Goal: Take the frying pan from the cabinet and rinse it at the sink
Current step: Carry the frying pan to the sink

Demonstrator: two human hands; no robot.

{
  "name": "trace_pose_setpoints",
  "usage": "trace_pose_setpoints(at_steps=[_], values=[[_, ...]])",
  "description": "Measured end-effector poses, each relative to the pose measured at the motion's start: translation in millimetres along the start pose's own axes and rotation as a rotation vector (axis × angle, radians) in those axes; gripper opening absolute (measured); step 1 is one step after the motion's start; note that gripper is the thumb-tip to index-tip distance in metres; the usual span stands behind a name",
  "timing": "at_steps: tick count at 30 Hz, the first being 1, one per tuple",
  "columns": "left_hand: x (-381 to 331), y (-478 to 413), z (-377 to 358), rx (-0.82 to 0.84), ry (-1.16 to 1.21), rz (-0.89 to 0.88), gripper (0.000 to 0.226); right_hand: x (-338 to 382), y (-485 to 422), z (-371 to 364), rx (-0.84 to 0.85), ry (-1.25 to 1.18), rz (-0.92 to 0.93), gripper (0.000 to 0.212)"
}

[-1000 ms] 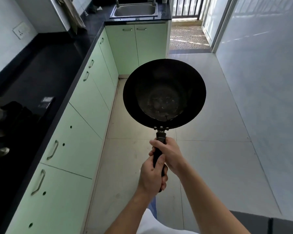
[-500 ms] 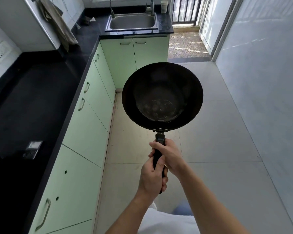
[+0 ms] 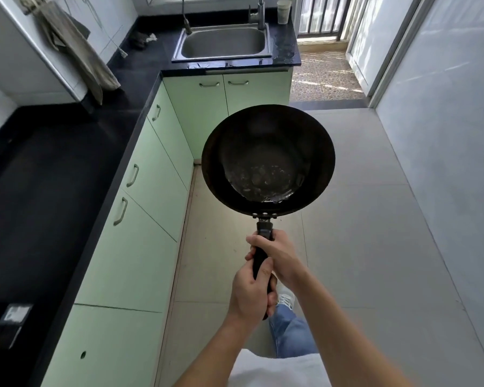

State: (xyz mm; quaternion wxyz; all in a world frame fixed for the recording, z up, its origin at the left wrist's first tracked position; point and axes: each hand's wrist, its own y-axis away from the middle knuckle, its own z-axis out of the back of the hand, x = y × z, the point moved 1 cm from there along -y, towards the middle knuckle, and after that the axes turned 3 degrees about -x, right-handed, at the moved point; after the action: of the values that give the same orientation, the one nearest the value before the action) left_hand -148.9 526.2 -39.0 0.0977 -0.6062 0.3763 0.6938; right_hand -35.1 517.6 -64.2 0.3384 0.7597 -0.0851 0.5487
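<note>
Item: frying pan (image 3: 267,160), black, held mid-air over floor (image 3: 375,247), beside green cabinets (image 3: 140,247); sink (image 3: 221,58) well apart, at far end of counter (image 3: 53,177). Grip: right hand (image 3: 280,255) fingers wrapped round handle (image 3: 261,247) nr pan; left hand (image 3: 250,294) fingers clenched round handle end, just below.
</note>
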Motion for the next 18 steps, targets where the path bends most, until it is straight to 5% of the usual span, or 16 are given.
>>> trace_pose_setpoints(at_steps=[18], values=[[-120.0, -235.0, -67.4, -0.123, 0.043, 0.026, 0.025, 138.8, -236.7, 64.7, 0.087, 0.049, -0.03, 0.008]])
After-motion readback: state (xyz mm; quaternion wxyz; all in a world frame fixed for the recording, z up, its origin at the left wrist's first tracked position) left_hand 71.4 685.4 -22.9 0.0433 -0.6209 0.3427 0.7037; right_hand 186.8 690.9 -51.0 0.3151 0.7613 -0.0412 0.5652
